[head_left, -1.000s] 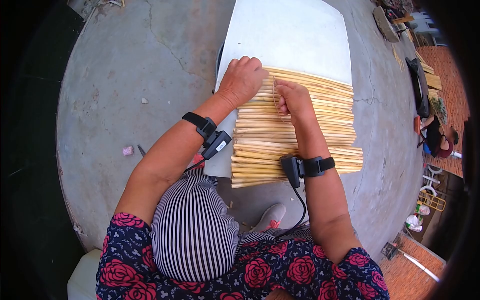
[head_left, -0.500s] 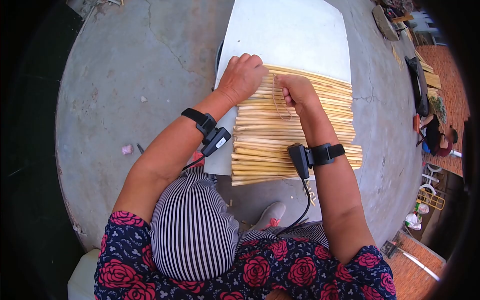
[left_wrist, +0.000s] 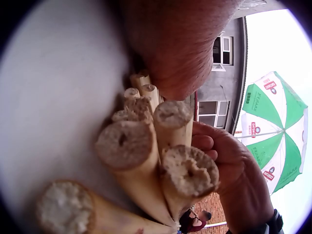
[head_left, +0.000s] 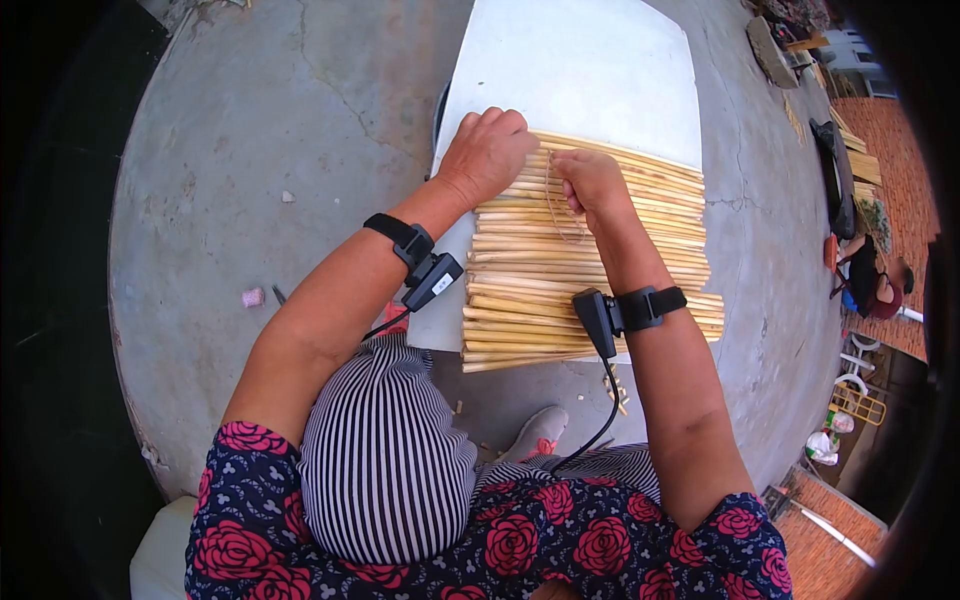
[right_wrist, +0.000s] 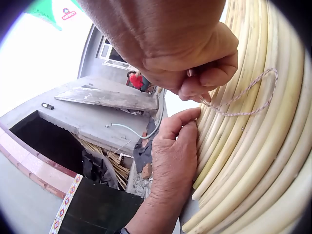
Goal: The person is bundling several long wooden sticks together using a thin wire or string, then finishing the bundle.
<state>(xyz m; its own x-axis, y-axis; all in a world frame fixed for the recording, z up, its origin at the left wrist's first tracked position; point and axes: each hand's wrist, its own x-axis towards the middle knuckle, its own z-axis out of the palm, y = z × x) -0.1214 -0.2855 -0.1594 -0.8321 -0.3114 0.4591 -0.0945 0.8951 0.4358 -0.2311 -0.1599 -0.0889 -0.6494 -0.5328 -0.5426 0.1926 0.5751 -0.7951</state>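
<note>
Pale peeled stalks lie side by side as a mat on a white board. My left hand is at the far left corner of the mat, its fingers bent over the outermost stalks; in the right wrist view its thumb and forefinger grip at their edge. The right hand, fingers curled, pinches a thin pinkish-white string close by. A loop of this string hangs over the stalks. In the left wrist view, cut stalk ends show their pithy cores. The left fingertips are hidden in the head view.
Concrete floor surrounds the board, with a small pink roll at the left. Short stalk pieces lie below the near edge. Another person sits at the far right. A green and white umbrella stands beyond.
My right hand has shifted slightly to the right, its forearm swinging outward, and the string loop shows more fully. The left hand has stayed nearly still at the stalks' corner.
</note>
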